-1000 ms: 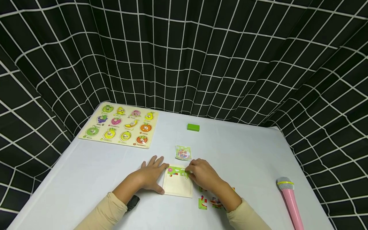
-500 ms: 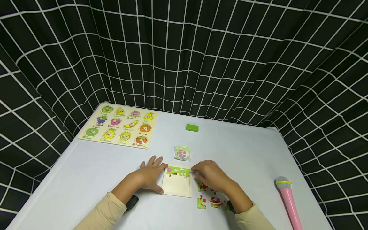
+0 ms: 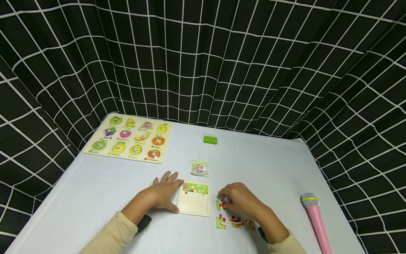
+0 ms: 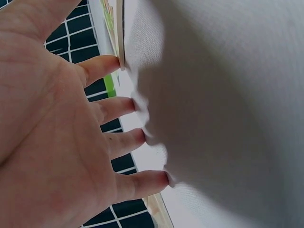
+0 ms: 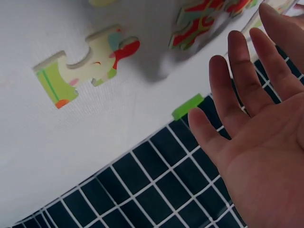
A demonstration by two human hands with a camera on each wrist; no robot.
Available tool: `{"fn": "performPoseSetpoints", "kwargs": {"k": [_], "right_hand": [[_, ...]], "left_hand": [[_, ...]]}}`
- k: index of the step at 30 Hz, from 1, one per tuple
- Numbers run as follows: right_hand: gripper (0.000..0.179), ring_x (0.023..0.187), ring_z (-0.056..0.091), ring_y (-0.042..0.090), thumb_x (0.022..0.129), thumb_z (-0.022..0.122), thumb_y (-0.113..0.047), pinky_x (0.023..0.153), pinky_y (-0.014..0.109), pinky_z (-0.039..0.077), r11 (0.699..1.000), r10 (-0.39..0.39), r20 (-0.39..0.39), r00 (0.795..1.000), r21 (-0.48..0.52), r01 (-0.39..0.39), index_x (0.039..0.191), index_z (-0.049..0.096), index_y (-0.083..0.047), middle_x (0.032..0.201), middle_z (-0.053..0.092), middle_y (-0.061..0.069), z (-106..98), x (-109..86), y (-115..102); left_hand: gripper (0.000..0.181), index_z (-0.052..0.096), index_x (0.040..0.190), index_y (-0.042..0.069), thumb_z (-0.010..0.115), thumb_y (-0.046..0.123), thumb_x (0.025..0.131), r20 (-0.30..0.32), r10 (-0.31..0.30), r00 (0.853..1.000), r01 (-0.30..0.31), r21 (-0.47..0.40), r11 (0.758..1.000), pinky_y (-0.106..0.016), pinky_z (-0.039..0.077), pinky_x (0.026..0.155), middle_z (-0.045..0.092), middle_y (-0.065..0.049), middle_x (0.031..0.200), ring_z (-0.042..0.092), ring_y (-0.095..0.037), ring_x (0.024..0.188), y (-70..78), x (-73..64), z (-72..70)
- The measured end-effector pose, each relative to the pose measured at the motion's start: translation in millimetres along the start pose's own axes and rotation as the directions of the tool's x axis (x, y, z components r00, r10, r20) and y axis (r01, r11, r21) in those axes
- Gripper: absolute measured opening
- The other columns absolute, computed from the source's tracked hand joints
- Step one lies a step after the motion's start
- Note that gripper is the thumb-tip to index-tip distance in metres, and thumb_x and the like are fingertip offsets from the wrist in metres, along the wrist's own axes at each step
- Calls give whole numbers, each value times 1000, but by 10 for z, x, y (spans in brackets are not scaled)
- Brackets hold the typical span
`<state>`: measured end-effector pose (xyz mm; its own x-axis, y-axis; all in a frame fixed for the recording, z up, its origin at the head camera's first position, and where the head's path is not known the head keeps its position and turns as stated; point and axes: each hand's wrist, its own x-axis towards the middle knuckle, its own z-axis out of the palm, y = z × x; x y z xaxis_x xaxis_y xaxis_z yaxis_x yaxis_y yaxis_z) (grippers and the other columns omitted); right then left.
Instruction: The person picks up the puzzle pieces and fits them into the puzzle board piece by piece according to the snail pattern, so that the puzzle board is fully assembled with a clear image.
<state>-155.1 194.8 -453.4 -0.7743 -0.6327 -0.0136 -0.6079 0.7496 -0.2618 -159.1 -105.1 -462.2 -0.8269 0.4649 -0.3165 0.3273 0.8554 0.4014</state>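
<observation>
My left hand [image 3: 165, 194] is spread at the left side of a wooden jigsaw tray [image 3: 193, 205], its index finger and thumb against the frame. In the left wrist view the index fingertip meets the tray's edge [image 4: 120, 35], while the other fingertips touch the cloth. Joined green pieces [image 3: 195, 188] fill the tray's top row; bare wood shows below. Right of the tray, my right hand [image 3: 240, 199] hovers over loose jigsaw pieces, its fingers near a green and red piece [image 3: 219, 205]. Its fingers look loosely bent with nothing between them in the right wrist view, where a jigsaw piece [image 5: 102, 54] lies apart.
More loose pieces [image 3: 236, 221] lie in front of the right hand. A small picture card [image 3: 200, 168] sits behind the tray, with a green block [image 3: 210, 140] farther back. A fruit puzzle board [image 3: 128, 138] is at back left and a pink toy microphone [image 3: 318, 222] at right.
My right hand has left the tray's top right corner, where a green piece now sits, and moved right and nearer to the loose pieces. The left hand stays at the tray.
</observation>
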Motion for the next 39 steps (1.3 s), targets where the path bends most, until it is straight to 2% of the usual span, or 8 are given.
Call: {"fn": "performPoseSetpoints", "kwargs": {"k": [5,16,22,27,32,39], "right_hand": [[29,82,58,5,72,85,-15,89,42,49,1000,-18,14,1000,-8,18,99,74,-15,91,69,-9,53,-24,-11],[32,88,61,8,71,86,-15,86,42,51,998,-34,13,999,-49,35,101,74,-14,93,69,-7,83,-44,-31],[30,92,61,7,75,83,-18,90,42,49,997,-26,22,999,-66,27,103,73,-16,95,68,-9,26,-17,-62],[30,96,60,9,76,83,-20,95,41,47,995,-49,-1,999,-83,49,104,73,-17,97,68,-9,-9,81,-151],[29,95,60,10,78,82,-22,96,39,46,985,-117,-19,993,-126,114,105,73,-17,97,68,-8,14,258,-308],[30,99,61,11,82,78,-28,100,37,44,969,-162,32,986,-186,165,110,72,-20,103,69,-7,104,495,-521]], "left_hand": [[96,41,145,12,87,43,66,-3,1,1000,-1,2,1000,-72,19,107,22,-20,158,13,-45,146,3,-5,-7],[97,41,145,12,87,44,66,-6,10,1000,-10,3,1000,-72,19,107,22,-19,158,13,-45,146,-6,-2,9],[97,41,145,12,87,44,66,-3,7,1000,-7,7,1000,-72,19,107,22,-19,159,13,-45,146,-10,0,10],[97,41,145,12,87,44,66,-3,11,1000,-11,9,1000,-72,19,107,22,-19,159,13,-45,146,-12,2,1],[96,41,145,13,86,45,67,2,6,1000,-6,18,1000,-72,20,107,21,-19,159,13,-45,146,-14,5,-7],[97,40,146,13,85,47,68,14,-1,1000,1,22,1000,-71,20,107,21,-18,159,13,-44,146,-12,20,-1]]}}
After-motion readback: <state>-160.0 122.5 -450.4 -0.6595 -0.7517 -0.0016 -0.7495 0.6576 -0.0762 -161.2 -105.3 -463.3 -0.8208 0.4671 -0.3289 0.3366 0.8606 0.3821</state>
